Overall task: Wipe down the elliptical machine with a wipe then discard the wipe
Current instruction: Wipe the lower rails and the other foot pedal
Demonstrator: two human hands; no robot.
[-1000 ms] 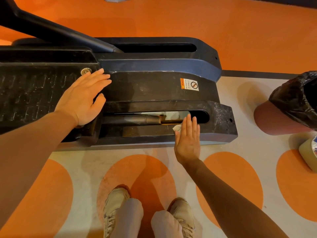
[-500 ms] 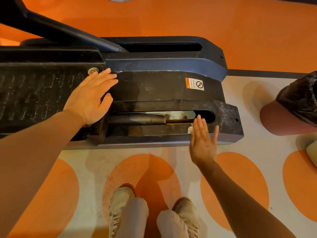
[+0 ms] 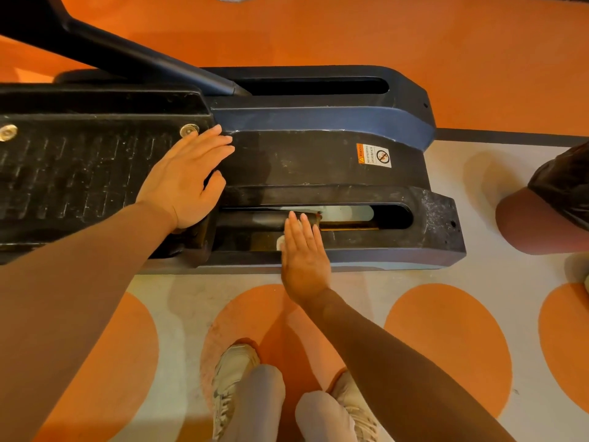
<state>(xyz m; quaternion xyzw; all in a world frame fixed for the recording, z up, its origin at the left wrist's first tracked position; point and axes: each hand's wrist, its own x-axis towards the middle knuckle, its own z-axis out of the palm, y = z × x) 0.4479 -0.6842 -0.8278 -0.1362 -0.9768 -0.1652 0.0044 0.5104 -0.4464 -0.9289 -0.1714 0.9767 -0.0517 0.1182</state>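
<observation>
Head cam pointing down at the rear base of the elliptical machine [image 3: 318,161], black plastic housing sitting on a grey floor [image 3: 366,282] w/ big orange circles. Left hand [image 3: 185,180] lies flat on the back end of the ribbed foot pedal [image 3: 79,173], fingers straight and a bit spread, thumb out to the side, not gripping anything, just resting on it right beside a round metal bolt [image 3: 189,130]. Right hand [image 3: 302,253] is flat too, fingers straight and pressed close together, pushing the wipe [image 3: 281,242] against the lower rail of the base; only a small white corner of the wipe pokes out on the left side of the palm, the rest is hidden under the hand. Fingertips reach up to the slot where a dark roller arm [image 3: 255,218] sits. Further right on the housing there's a small orange/white warning sticker [image 3: 373,155]. At the right edge, a reddish-brown bin w/ a black bag liner [image 3: 561,186], well apart from both hands. Bottom of frame: pale sneakers [image 3: 229,378] and light trouser legs, standing on one of the orange circles.
</observation>
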